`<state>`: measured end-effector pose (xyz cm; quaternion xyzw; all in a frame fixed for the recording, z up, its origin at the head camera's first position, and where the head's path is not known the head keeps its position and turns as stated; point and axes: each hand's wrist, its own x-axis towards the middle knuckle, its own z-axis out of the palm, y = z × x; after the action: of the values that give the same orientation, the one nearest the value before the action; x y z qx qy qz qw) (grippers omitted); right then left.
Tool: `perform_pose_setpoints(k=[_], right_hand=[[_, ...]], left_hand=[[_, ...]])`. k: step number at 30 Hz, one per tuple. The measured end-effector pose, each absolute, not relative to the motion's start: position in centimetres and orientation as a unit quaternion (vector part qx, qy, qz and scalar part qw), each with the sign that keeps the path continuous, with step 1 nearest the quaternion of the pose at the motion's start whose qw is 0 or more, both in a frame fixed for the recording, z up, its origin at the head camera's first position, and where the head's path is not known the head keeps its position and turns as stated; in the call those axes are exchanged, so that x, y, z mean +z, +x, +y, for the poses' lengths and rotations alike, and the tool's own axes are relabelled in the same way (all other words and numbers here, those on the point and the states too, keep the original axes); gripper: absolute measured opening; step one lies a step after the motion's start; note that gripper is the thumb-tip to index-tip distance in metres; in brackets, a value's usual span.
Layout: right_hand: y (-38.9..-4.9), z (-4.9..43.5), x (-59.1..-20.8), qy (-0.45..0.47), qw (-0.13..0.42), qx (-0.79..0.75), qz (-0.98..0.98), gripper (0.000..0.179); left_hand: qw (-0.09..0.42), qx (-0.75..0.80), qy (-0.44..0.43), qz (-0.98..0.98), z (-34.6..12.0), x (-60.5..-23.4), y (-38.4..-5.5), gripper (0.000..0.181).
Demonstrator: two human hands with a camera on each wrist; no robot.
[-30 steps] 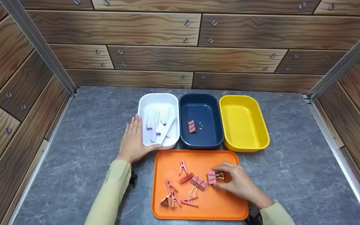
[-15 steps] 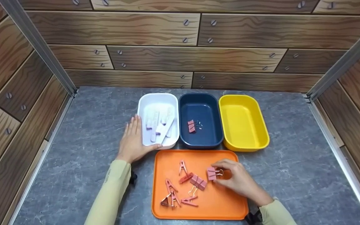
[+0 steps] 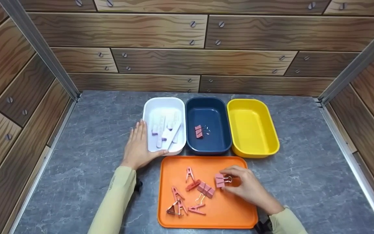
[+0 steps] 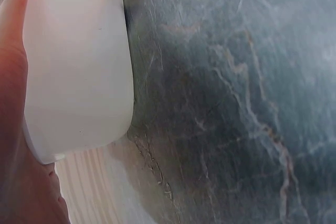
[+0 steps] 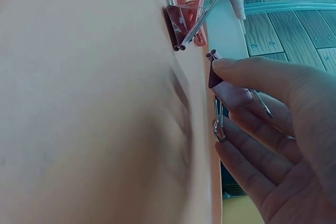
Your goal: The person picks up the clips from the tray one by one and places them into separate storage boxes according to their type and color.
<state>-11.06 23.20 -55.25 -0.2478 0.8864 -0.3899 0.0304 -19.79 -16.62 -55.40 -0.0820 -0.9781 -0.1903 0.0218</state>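
**Held binder clip [image 3: 219, 180] above an orange tray [image 3: 230, 214], three bins behind**

We see three bins side by side on a grey marbled surface [image 3: 89, 136]. At the left end, the white bin [image 3: 164, 104] holds several flat, pale white and lavender pieces [image 3: 174, 135], which lie across one another toward its near half. The dark blue bin [image 3: 209, 113] comes next, with a single pink clip [image 3: 199, 131] on its floor, left of the middle, its wire handles pointing right. The yellow bin [image 3: 253, 133] closes the row on the right.

Just in front of the bins, we find the tray carrying a loose spread of clips, most of them left of its middle. Pink clothespins [image 3: 196, 212] lie scattered there; among them are a coppery triangular clip [image 3: 171, 211], a red piece [image 3: 193, 185] and, touching that piece or just beside it, a wide pink clip [image 3: 206, 189] with gold handles.

Our right hand [image 3: 247, 188] pinches the held binder clip between thumb and fingers over the right part of the tray; we cannot tell whether the clip touches it. Our left hand [image 3: 138, 149] grasps nothing: its straight fingers lie along the white bin's left wall, with the thumb across the near rim.
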Motion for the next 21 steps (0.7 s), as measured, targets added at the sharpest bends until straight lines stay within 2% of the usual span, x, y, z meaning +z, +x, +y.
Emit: perform_pose_setpoints(k=[21], right_hand=[[-11.6,22.8,-54.1,-0.249,0.002,-0.396,0.884,0.046]], left_hand=[[0.02,-0.185,-0.079,-0.979,-16.6,-55.5,-19.9,0.14]])
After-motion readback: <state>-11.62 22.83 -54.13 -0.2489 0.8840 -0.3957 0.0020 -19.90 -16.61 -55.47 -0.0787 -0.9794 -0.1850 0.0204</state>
